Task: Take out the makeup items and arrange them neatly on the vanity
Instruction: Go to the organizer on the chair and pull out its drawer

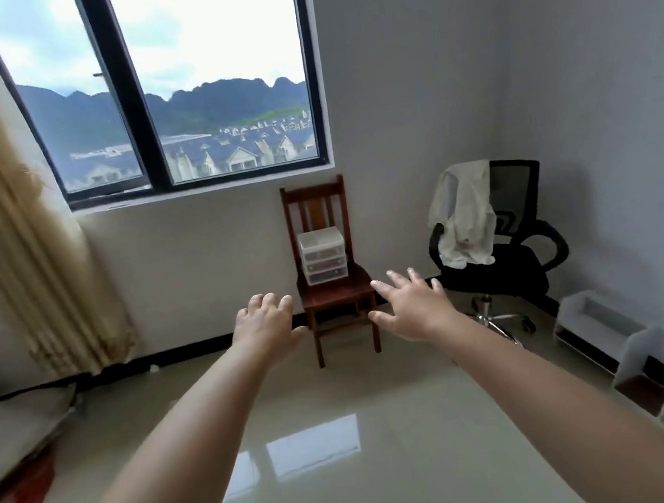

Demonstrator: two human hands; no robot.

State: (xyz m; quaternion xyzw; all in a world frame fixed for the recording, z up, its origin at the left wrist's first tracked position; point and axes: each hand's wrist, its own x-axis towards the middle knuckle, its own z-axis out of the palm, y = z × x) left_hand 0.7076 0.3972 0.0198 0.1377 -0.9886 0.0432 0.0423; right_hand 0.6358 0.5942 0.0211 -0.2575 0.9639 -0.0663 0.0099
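A small clear plastic drawer unit (323, 255) with three drawers stands on the seat of a dark wooden chair (336, 293) against the far wall under the window. Both my arms stretch forward above the floor, well short of the chair. My left hand (266, 327) hangs to the left of the chair with fingers relaxed and spread, holding nothing. My right hand (411, 308) is to the right of the chair, fingers straight and spread, also empty. What lies inside the drawers is too small to tell.
A black office chair (509, 266) with a pale garment (465, 217) over its back stands at the right. White shelf units (639, 354) line the right wall. A beige curtain (5, 252) hangs at the left, with bedding (3, 425) below it. Glossy tiled floor (346, 439) lies ahead.
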